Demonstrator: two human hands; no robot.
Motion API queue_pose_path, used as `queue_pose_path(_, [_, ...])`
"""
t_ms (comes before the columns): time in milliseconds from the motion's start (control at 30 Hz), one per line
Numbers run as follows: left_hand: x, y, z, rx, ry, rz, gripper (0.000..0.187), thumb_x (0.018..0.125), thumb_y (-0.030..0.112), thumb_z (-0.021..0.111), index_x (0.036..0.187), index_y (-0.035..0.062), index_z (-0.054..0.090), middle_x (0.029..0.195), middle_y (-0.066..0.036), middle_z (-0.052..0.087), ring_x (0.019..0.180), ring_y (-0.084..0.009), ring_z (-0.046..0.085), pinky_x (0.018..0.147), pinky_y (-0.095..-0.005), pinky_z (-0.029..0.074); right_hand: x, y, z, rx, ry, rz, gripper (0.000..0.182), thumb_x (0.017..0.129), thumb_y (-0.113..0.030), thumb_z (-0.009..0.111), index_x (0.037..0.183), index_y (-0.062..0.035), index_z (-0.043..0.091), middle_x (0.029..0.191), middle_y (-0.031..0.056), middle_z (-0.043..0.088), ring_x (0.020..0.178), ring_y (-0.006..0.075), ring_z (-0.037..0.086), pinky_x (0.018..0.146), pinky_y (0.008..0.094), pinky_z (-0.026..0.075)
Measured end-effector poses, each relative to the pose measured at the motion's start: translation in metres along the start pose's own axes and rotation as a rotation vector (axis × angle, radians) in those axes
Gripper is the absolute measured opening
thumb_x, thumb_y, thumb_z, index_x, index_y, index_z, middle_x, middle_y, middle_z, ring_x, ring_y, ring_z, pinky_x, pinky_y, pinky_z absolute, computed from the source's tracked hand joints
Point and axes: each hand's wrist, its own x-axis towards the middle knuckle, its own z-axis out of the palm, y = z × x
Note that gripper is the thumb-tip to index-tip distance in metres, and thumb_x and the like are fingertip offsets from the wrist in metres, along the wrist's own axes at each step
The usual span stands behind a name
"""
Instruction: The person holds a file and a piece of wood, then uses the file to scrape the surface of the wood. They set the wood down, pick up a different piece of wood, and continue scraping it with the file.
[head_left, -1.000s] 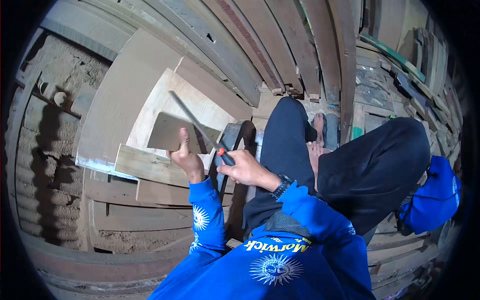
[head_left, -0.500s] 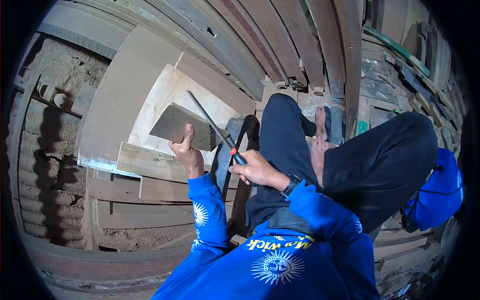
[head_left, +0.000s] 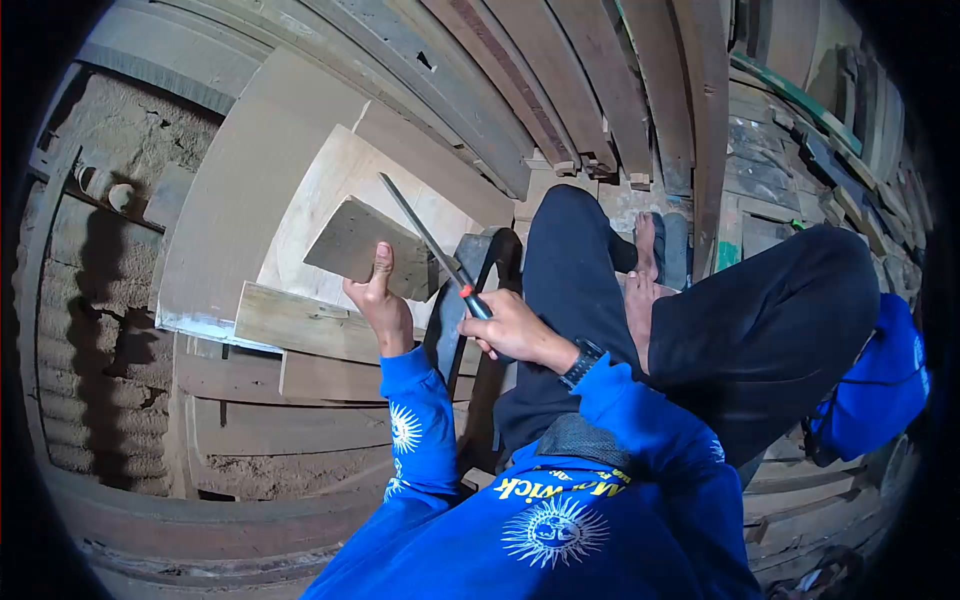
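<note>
A flat wooden block (head_left: 345, 238) is gripped in my left hand (head_left: 378, 305), the thumb pressed on its upper face and the other fingers hidden beneath. My right hand (head_left: 520, 332) is wrapped round the black and red handle of a long, thin metal file (head_left: 419, 228). The file's blade slants up and left, overlapping the right end of the block in this view. Under the block lies a pale wooden board (head_left: 312, 213), with a narrower plank (head_left: 300, 322) along its near side.
Long timber beams (head_left: 560, 80) lean across the top. A dusty ribbed surface (head_left: 100, 370) lies at left. My bent legs (head_left: 760, 300) and bare feet (head_left: 640, 290) are at right, near a blue cloth item (head_left: 885, 370) and stacked wood scraps (head_left: 850, 180).
The block in my left hand has tilted slightly and moved a little up and right. My right hand and the file have shifted only slightly.
</note>
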Motion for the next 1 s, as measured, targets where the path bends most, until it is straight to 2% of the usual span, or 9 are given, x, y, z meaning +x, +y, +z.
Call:
queue_pose_path(67, [0.001, -0.001, 0.000, 0.054, 0.001, 0.022, 0.031, 0.087, 0.017, 0.079, 0.108, -0.0022, 0.065, 0.101, -0.008, 0.067, 0.091, -0.0175, 0.061, 0.086, -0.0310, 0.047, 0.008, 0.001, 0.001, -0.004, 0.008, -0.018, 0.029, 0.085, -0.021, 0.066, 0.068, -0.0005, 0.055, 0.056, 0.0070, 0.060, 0.048, 0.0168, 0.060, 0.049, 0.0332, 0.049])
queue_pose_path(133, [0.001, -0.002, 0.000, 0.070, 0.014, 0.034, 0.032, 0.088, 0.017, 0.078, 0.110, -0.0027, 0.065, 0.103, -0.008, 0.066, 0.092, -0.0177, 0.061, 0.087, -0.0314, 0.047, 0.005, 0.004, -0.001, -0.011, 0.001, -0.026, 0.028, 0.084, -0.021, 0.066, 0.068, -0.0006, 0.056, 0.056, 0.0072, 0.059, 0.048, 0.0168, 0.060, 0.049, 0.0336, 0.049])
queue_pose_path(200, [0.003, -0.004, -0.003, 0.017, 0.019, -0.007, 0.032, 0.089, 0.016, 0.076, 0.111, -0.0030, 0.064, 0.105, -0.009, 0.066, 0.093, -0.0179, 0.061, 0.087, -0.0319, 0.047, -0.005, 0.005, -0.003, -0.052, -0.026, 0.005, 0.025, 0.088, -0.018, 0.066, 0.072, -0.0011, 0.058, 0.055, 0.0034, 0.058, 0.047, 0.0123, 0.057, 0.047, 0.0300, 0.046])
queue_pose_path(333, [0.003, -0.004, -0.006, 0.004, 0.022, -0.045, 0.037, 0.091, 0.019, 0.074, 0.118, -0.0028, 0.062, 0.110, -0.011, 0.064, 0.097, -0.0195, 0.062, 0.088, -0.0352, 0.048, -0.016, 0.004, -0.007, -0.129, -0.012, 0.030, 0.026, 0.088, -0.019, 0.065, 0.070, -0.0013, 0.059, 0.056, 0.0040, 0.059, 0.047, 0.0129, 0.058, 0.049, 0.0313, 0.048])
queue_pose_path(500, [0.000, -0.001, 0.002, 0.085, -0.052, 0.062, 0.030, 0.088, 0.017, 0.078, 0.108, -0.0032, 0.066, 0.102, -0.009, 0.067, 0.092, -0.0170, 0.061, 0.086, -0.0299, 0.048, 0.006, -0.002, -0.004, -0.065, 0.021, -0.017, 0.027, 0.087, -0.018, 0.066, 0.068, -0.0001, 0.058, 0.056, 0.0052, 0.060, 0.047, 0.0137, 0.060, 0.048, 0.0312, 0.047])
queue_pose_path(733, [-0.002, 0.000, 0.005, 0.168, 0.015, 0.062, 0.031, 0.089, 0.019, 0.078, 0.107, -0.0037, 0.066, 0.102, -0.009, 0.067, 0.092, -0.0168, 0.062, 0.084, -0.0298, 0.049, -0.011, 0.012, -0.006, -0.113, 0.014, -0.034, 0.027, 0.086, -0.020, 0.066, 0.067, -0.0012, 0.058, 0.056, 0.0053, 0.060, 0.046, 0.0135, 0.059, 0.048, 0.0313, 0.048])
queue_pose_path(867, [-0.003, 0.000, 0.003, 0.085, -0.014, 0.047, 0.030, 0.088, 0.017, 0.079, 0.105, -0.0041, 0.067, 0.099, -0.009, 0.068, 0.090, -0.0162, 0.062, 0.083, -0.0300, 0.049, -0.006, -0.003, -0.002, -0.060, 0.016, -0.002, 0.027, 0.087, -0.018, 0.065, 0.068, -0.0012, 0.058, 0.055, 0.0049, 0.060, 0.047, 0.0134, 0.058, 0.048, 0.0308, 0.047])
queue_pose_path(1000, [-0.003, -0.002, 0.004, 0.158, -0.099, 0.073, 0.028, 0.088, 0.012, 0.078, 0.106, -0.0058, 0.066, 0.100, -0.009, 0.068, 0.090, -0.0166, 0.062, 0.084, -0.0301, 0.049, 0.010, -0.002, -0.003, -0.035, 0.022, -0.051, 0.025, 0.088, -0.017, 0.065, 0.070, -0.0008, 0.058, 0.056, 0.0045, 0.059, 0.047, 0.0124, 0.058, 0.047, 0.0299, 0.047])
